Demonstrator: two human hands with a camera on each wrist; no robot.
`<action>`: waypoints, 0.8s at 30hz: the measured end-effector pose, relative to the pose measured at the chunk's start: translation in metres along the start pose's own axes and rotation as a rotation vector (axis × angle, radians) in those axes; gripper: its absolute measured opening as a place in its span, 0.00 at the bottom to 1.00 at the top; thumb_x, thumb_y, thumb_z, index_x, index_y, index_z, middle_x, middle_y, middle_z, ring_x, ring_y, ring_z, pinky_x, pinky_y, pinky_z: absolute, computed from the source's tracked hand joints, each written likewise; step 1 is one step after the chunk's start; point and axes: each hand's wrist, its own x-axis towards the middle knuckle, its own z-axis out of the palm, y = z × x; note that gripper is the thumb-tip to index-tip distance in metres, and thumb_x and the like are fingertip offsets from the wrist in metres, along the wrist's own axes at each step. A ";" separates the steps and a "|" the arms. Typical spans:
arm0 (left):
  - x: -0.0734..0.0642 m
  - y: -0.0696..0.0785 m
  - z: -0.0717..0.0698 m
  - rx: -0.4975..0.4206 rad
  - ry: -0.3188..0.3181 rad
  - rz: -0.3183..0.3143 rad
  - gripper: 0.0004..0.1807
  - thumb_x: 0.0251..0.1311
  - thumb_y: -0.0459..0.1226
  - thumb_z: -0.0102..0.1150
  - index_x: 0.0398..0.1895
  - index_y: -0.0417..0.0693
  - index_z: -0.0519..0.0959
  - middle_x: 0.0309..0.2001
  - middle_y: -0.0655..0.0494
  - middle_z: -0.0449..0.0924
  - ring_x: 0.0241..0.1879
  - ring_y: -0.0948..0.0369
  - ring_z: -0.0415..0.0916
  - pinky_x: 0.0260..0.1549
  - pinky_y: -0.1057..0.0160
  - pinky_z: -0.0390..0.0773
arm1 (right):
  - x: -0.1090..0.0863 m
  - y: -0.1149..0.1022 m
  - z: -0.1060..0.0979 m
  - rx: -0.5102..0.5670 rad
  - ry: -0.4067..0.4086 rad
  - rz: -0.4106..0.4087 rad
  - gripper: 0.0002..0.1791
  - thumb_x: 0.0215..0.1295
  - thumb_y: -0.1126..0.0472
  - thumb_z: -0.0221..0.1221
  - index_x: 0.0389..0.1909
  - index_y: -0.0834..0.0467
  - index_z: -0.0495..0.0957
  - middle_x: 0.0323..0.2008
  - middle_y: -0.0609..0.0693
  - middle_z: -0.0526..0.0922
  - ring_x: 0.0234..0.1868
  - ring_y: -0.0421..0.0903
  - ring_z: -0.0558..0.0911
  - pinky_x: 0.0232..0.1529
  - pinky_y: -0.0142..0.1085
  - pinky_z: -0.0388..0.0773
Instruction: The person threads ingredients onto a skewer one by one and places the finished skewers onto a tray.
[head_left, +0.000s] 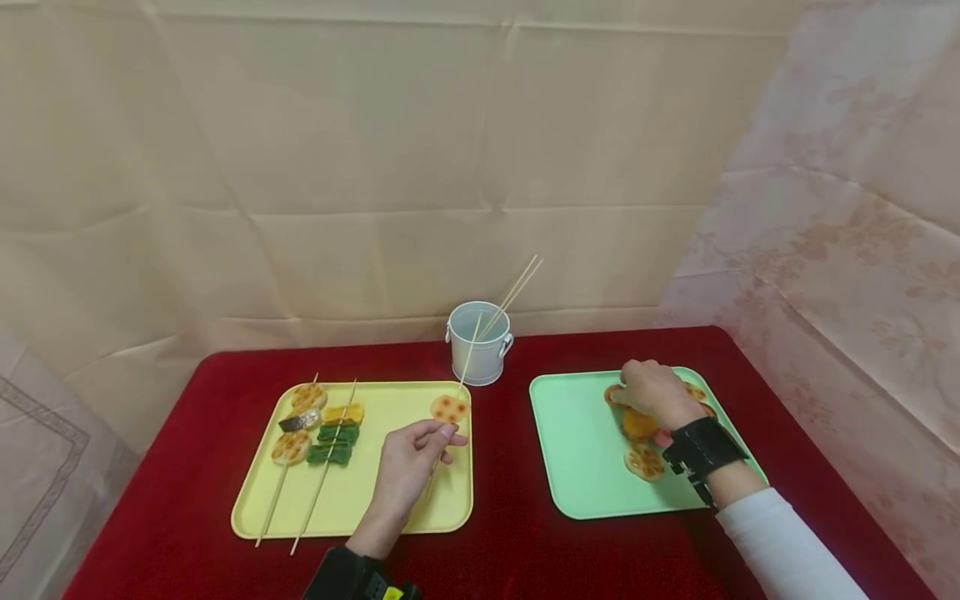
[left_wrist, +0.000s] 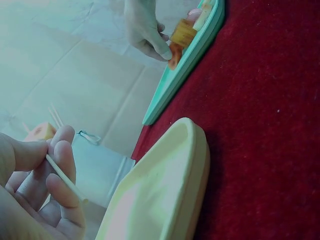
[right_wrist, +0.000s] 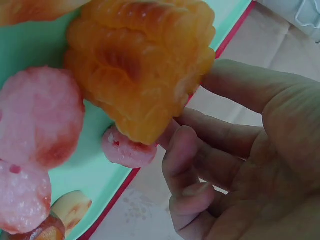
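Note:
My left hand (head_left: pixel 412 462) pinches a thin wooden skewer (left_wrist: pixel 67 180) between thumb and fingers, above the yellow tray. A round pale-orange slice with red spots (head_left: pixel 449 409) is threaded on this skewer, just beyond my fingertips. Over the far part of the green tray, my right hand (head_left: pixel 654 392) has its thumb and finger on an orange-red food piece (left_wrist: pixel 175 56). Close beside it is a yellow corn piece (right_wrist: pixel 140 60), which hides those fingertips in the right wrist view. Pink round pieces (right_wrist: pixel 40 117) and a browned slice (head_left: pixel 645 461) lie nearby.
On the yellow tray (head_left: pixel 382 521) lie a skewer of browned slices (head_left: pixel 291 447) and a skewer with green pieces (head_left: pixel 330 452). A white bucket (head_left: pixel 477 358) holding bare skewers (head_left: pixel 517 287) stands behind, between it and the green tray (head_left: pixel 585 483). Red cloth (head_left: pixel 510 517) covers the table.

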 end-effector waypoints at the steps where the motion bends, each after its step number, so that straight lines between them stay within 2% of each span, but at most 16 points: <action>1: 0.000 0.000 0.000 -0.001 0.000 -0.005 0.12 0.72 0.35 0.62 0.45 0.33 0.86 0.35 0.48 0.90 0.26 0.58 0.81 0.19 0.72 0.62 | 0.001 0.000 0.001 -0.008 -0.010 0.010 0.21 0.65 0.59 0.68 0.15 0.54 0.71 0.16 0.44 0.61 0.20 0.45 0.63 0.24 0.36 0.58; 6: 0.000 -0.002 0.000 -0.010 0.001 -0.010 0.12 0.72 0.35 0.62 0.46 0.32 0.85 0.35 0.47 0.90 0.26 0.60 0.80 0.19 0.73 0.63 | 0.003 0.000 0.003 -0.014 -0.057 0.049 0.12 0.64 0.61 0.68 0.21 0.56 0.79 0.18 0.46 0.66 0.22 0.46 0.68 0.24 0.37 0.62; 11: -0.001 -0.003 -0.001 -0.018 0.013 -0.009 0.12 0.72 0.35 0.62 0.47 0.32 0.85 0.35 0.47 0.90 0.26 0.60 0.80 0.19 0.73 0.64 | 0.002 -0.002 0.003 0.010 -0.068 0.049 0.08 0.63 0.64 0.67 0.25 0.57 0.81 0.20 0.47 0.70 0.24 0.47 0.70 0.25 0.38 0.64; 15: -0.002 -0.003 -0.002 -0.014 0.015 -0.012 0.13 0.71 0.36 0.63 0.46 0.32 0.85 0.35 0.47 0.90 0.26 0.61 0.80 0.20 0.72 0.66 | 0.000 -0.004 -0.001 0.039 -0.016 0.044 0.05 0.63 0.63 0.69 0.32 0.60 0.84 0.24 0.50 0.76 0.26 0.49 0.72 0.27 0.39 0.67; 20: -0.002 -0.004 -0.002 -0.008 0.017 -0.016 0.12 0.71 0.36 0.63 0.45 0.33 0.86 0.35 0.48 0.90 0.26 0.61 0.80 0.20 0.72 0.65 | -0.001 -0.010 -0.011 0.087 0.080 0.024 0.12 0.65 0.59 0.70 0.42 0.65 0.84 0.32 0.54 0.84 0.30 0.50 0.76 0.32 0.41 0.72; 24: -0.002 -0.005 0.000 -0.011 0.007 -0.016 0.12 0.71 0.36 0.63 0.45 0.33 0.86 0.35 0.48 0.90 0.26 0.60 0.80 0.20 0.72 0.65 | -0.003 -0.019 -0.017 0.184 0.114 0.013 0.16 0.67 0.56 0.69 0.47 0.65 0.84 0.39 0.57 0.86 0.37 0.52 0.80 0.39 0.44 0.77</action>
